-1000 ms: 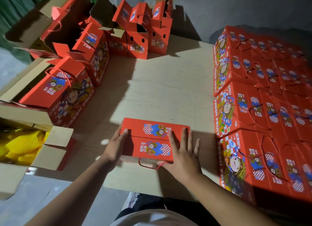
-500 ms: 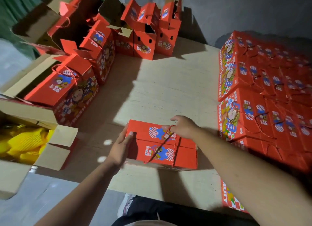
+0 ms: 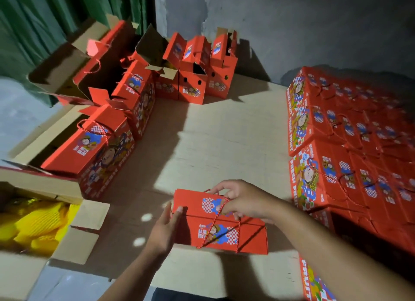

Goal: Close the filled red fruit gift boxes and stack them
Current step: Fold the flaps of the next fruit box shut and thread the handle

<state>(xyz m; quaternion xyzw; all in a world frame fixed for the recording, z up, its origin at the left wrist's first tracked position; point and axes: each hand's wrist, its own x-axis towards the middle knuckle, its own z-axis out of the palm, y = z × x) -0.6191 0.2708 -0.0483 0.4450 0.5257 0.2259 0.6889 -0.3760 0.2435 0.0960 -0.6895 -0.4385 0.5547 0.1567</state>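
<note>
A closed red fruit gift box [image 3: 244, 235] lies near the front edge of the wooden table [image 3: 224, 139]. My right hand [image 3: 242, 199] is over its top and pinches the red cord handles [image 3: 213, 226], which trail down across the lid. My left hand [image 3: 164, 228] rests flat against the box's left end, fingers straight. At the right stands a stack of closed red boxes [image 3: 336, 170], several wide and more than one layer high.
Open red boxes [image 3: 193, 85] with raised flaps stand at the back and along the left [image 3: 94, 150]. An open carton with yellow foam-netted fruit [image 3: 33, 224] sits at front left. A green curtain [image 3: 56, 19] and a grey wall are behind.
My right hand moved from pressing the lid's near side to the top and took hold of the cord handles. The left hand stayed at the box's left end. The view tilted up.
</note>
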